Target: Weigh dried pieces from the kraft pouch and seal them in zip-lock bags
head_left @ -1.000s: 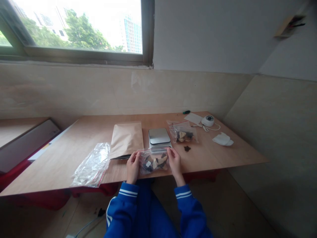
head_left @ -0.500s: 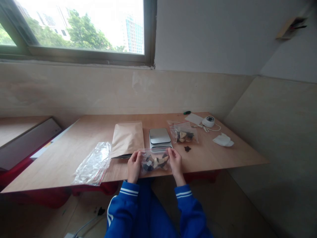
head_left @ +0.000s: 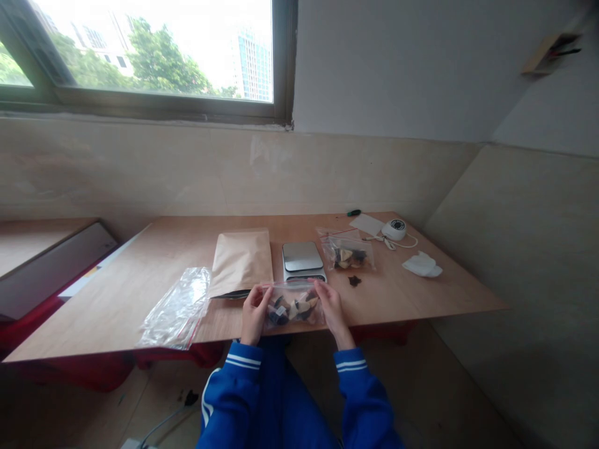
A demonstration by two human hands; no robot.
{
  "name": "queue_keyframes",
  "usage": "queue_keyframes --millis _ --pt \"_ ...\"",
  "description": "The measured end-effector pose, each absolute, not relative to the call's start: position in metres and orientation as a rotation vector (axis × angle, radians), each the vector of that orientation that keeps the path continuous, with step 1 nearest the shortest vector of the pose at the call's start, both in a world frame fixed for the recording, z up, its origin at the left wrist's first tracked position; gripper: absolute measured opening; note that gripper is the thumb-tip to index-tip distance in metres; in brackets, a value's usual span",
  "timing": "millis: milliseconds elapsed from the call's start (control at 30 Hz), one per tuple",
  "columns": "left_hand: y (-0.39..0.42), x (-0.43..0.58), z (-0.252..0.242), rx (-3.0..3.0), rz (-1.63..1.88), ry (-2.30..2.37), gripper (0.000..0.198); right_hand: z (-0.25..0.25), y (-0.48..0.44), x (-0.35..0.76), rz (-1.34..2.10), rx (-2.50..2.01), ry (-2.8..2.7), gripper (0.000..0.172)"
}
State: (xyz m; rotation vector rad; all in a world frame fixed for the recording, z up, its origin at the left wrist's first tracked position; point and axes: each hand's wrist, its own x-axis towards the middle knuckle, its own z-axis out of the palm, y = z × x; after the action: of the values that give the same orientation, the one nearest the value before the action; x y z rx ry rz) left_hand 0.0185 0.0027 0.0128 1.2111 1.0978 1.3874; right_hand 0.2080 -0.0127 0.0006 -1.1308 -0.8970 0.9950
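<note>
A clear zip bag (head_left: 294, 307) with dark and pale dried pieces inside is held at the table's front edge. My left hand (head_left: 254, 312) pinches its upper left corner, and my right hand (head_left: 331, 307) grips the upper right end of its reddish seal strip. Just behind the bag stands a small scale (head_left: 302, 257) with a bare metal plate. To the left lies a brown kraft paper pouch (head_left: 242, 262), its dark opening facing me. A second filled zip bag (head_left: 349, 254) rests right of the scale, with one loose dark piece (head_left: 355, 281) in front of it.
A stack of clear flat bags (head_left: 176, 308) lies at the table's left front. Toward the right are a white dome camera (head_left: 394, 229) with a cable, a crumpled white item (head_left: 422, 264), a white sheet (head_left: 367, 224) and a green-handled tool (head_left: 354, 213). The wooden table (head_left: 407, 299) ends close to my body.
My right hand has shifted slightly left along the bag's top edge, its wrist now angled more outward. The left hand stays nearly in place, and the bag's top looks straighter.
</note>
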Motion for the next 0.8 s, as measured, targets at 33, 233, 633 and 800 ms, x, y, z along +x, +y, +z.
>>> queue_keyframes --millis 33,233,633,800 --pt "0.0033 0.0183 0.0119 1.216 1.392 1.096 0.032 0.0004 -0.0126 0.208 0.996 -1.127 -0.911 0.041" --pt "0.0062 0.0165 0.0053 1.167 1.399 1.106 0.037 -0.0056 -0.0114 0.2082 1.002 -1.124 -0.928 0.037" --pt "0.0071 0.0164 0.0037 1.157 1.43 1.167 0.034 -0.0049 -0.0127 0.2073 0.944 -1.157 -0.917 0.035" --pt "0.0067 0.0161 0.0058 1.164 1.434 1.166 0.031 -0.0019 -0.0136 0.2065 0.935 -1.159 -0.902 0.034"
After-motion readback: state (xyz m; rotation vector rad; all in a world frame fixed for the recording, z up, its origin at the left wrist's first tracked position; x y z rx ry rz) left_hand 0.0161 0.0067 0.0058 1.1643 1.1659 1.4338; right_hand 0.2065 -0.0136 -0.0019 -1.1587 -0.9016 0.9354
